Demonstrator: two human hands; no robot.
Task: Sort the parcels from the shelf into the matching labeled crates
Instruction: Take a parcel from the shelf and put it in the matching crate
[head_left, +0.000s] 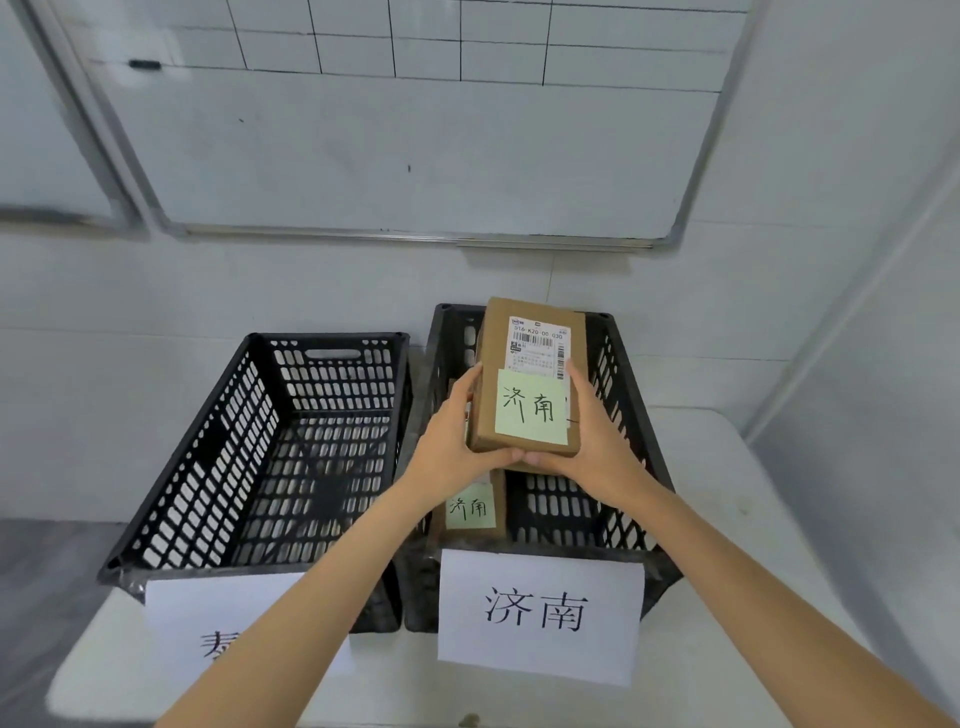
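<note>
A brown cardboard parcel (524, 358) with a shipping label and a green sticky note reading 济南 hangs above the right black crate (631, 395). My left hand (447, 441) grips its left side and near edge, and my right hand (597, 441) grips its right side. The right crate carries a white paper label (540, 613) reading 济南. Inside it lies another brown parcel (475, 506) with the same green note, partly hidden under my hands. The left black crate (208, 467) has nothing visible in it; its white label (208, 623) is partly covered by my left forearm.
Both crates stand side by side on a white table (727, 493) against a white wall. A large whiteboard (415, 130) hangs above them. The table's right edge runs near a wall corner.
</note>
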